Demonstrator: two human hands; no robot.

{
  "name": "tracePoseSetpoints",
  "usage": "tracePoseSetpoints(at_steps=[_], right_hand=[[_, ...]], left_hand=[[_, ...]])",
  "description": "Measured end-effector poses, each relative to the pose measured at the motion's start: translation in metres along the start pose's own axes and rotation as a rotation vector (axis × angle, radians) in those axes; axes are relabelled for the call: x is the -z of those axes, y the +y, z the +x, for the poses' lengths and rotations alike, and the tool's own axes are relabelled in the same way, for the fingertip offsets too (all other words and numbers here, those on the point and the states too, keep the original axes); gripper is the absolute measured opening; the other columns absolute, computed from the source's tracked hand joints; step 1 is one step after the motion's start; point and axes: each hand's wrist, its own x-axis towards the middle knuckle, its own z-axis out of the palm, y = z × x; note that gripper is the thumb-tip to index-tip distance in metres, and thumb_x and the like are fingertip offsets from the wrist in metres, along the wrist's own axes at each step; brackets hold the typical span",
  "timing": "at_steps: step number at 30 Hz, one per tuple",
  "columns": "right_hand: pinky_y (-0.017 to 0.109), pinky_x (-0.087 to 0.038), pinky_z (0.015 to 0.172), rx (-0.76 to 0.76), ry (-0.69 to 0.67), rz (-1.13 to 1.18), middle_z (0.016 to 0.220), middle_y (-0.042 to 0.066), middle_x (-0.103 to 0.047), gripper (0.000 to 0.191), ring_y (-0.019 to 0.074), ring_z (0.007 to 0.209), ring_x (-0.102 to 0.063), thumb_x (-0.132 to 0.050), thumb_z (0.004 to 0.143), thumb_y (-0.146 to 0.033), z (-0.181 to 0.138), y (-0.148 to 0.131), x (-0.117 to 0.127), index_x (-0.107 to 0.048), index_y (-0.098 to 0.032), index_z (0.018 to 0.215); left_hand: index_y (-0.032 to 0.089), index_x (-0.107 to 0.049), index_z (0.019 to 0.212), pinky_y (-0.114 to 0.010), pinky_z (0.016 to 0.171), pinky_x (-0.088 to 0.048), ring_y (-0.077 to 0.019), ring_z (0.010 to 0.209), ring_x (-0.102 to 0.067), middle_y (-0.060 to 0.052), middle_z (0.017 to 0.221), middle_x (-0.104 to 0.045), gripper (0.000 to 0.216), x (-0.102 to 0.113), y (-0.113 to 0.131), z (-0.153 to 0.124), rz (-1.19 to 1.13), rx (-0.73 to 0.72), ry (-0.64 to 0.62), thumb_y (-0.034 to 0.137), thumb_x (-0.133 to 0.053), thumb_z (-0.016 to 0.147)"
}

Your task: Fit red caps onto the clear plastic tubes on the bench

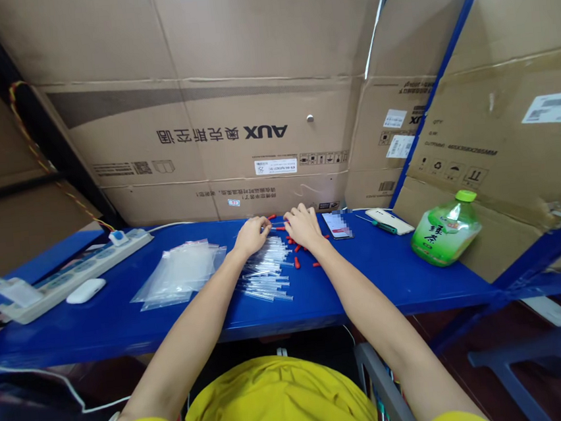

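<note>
My left hand (253,235) is closed, with its fingertips pinching a thin clear plastic tube over the far end of a tube pile. Opposite it, my right hand (302,227) is closed, thumb and finger at a small red cap (281,228) that lines up with the tube's end. Whether cap and tube touch is too small to tell. The clear tubes (268,284) lie heaped below my left hand. Loose red caps (297,262) are scattered under and beside my right hand. Left of the tubes sits a stack of clear plastic bags (175,273).
On the blue table (367,281) a phone (337,225) lies right of my hands, near a green-handled screwdriver (384,226) and a pale flat object (390,220). A green tea bottle (446,231) stands at right. At left are a power strip (83,272) and white case (86,291). Cardboard (231,109) walls the back.
</note>
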Motion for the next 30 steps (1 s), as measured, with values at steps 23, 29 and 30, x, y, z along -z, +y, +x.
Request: tracePoseSetpoints(at_steps=[23, 29, 30], right_hand=[[0.043, -0.030, 0.105, 0.187, 0.176, 0.098, 0.128, 0.015, -0.070, 0.030, 0.0288, 0.118, -0.052, -0.042, 0.107, -0.023, 0.005, -0.015, 0.008, -0.060, -0.018, 0.130], [0.042, -0.030, 0.102, 0.140, 0.139, 0.064, 0.133, 0.016, -0.066, 0.040, 0.0296, 0.120, -0.051, -0.036, 0.111, -0.038, 0.002, -0.017, 0.009, -0.060, -0.019, 0.137], [0.041, -0.030, 0.101, 0.141, 0.119, 0.059, 0.132, 0.016, -0.067, 0.040, 0.0290, 0.120, -0.051, -0.034, 0.112, -0.038, 0.002, -0.017, 0.009, -0.060, -0.020, 0.137]], left_hand=[[0.019, -0.063, 0.116, -0.037, 0.093, -0.053, -0.0270, 0.107, -0.071, -0.013, 0.113, -0.076, 0.028, 0.000, 0.006, 0.000, -0.060, -0.048, -0.033, 0.030, -0.039, 0.107], [0.021, -0.060, 0.118, -0.034, 0.082, -0.051, -0.0292, 0.103, -0.074, -0.015, 0.112, -0.076, 0.035, 0.005, 0.014, -0.002, 0.030, 0.029, -0.076, 0.038, -0.031, 0.110], [0.021, -0.060, 0.117, -0.034, 0.082, -0.051, -0.0292, 0.102, -0.074, -0.014, 0.111, -0.076, 0.034, 0.006, 0.015, -0.003, 0.026, 0.025, -0.083, 0.037, -0.031, 0.110]])
